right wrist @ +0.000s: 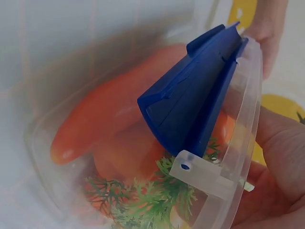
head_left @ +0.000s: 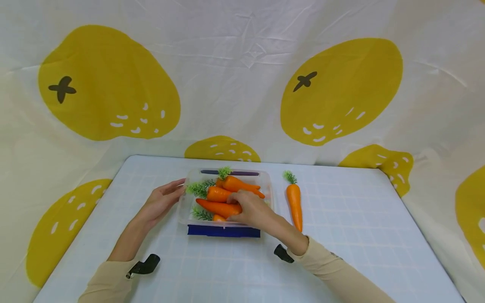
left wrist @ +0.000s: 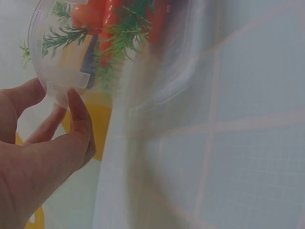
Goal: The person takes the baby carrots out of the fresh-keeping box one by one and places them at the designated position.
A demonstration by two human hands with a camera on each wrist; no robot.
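A clear plastic food box with blue latch flaps holds several orange carrots with green leafy tops. Inside it, my right hand grips the thick end of a carrot that lies across the pile, its narrow end toward the left. My left hand is at the box's left side; the left wrist view shows its fingertips touching the rim by a clear tab. From the right wrist view, the right hand is partly hidden behind the box wall, with carrots seen through the plastic.
One more carrot with a leafy top lies on the table to the right of the box. The table has a pale gridded cover. Behind it hangs a white cloth printed with yellow fruit.
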